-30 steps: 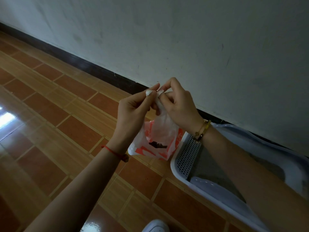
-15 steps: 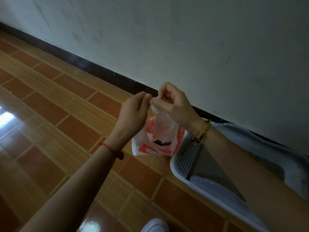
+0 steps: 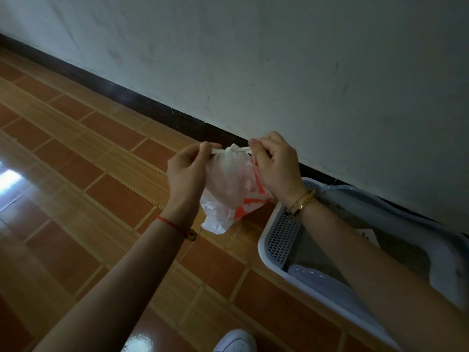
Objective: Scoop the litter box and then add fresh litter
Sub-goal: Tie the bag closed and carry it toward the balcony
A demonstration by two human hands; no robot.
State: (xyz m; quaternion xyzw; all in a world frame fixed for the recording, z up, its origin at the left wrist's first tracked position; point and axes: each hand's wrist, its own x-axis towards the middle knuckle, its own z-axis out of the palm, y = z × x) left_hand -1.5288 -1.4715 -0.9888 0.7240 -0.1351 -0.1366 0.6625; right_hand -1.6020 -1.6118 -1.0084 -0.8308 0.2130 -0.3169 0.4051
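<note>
Both hands are working a small white plastic bag [image 3: 229,189] w/ orange-red print, held up in mid-frame above the tiled floor [image 3: 83,179]. Left hand [image 3: 186,171] is pinching one twisted handle strip at the bag's 9 o'clock side, thumb & forefinger clamped on it; right hand [image 3: 275,165] is gripping the other strip at the bag's 3 o'clock, fingers curled tight. The two strips are stretching taut between the hands and meeting in a knot [image 3: 232,149] at the bag's 12 o'clock. The bag's body is hanging below the knot, crumpled, lower corner pointing to approx 7 o'clock; contents can't be made out. A red string bracelet [image 3: 172,223] is sitting on the left wrist, a gold bangle [image 3: 302,201] on the right. The litter box [image 3: 269,250], white w/ a perforated grid panel at its near-left end, is lying on the floor at 4 o'clock from the bag, against the dark skirting [image 3: 142,105] under the pale wall [image 3: 279,59]; the right forearm is crossing over it and hiding most of the inside. Grey litter [image 3: 308,252] is showing just past the grid. A white shoe toe [image 3: 236,341] is peeking in at 6 o'clock.
</note>
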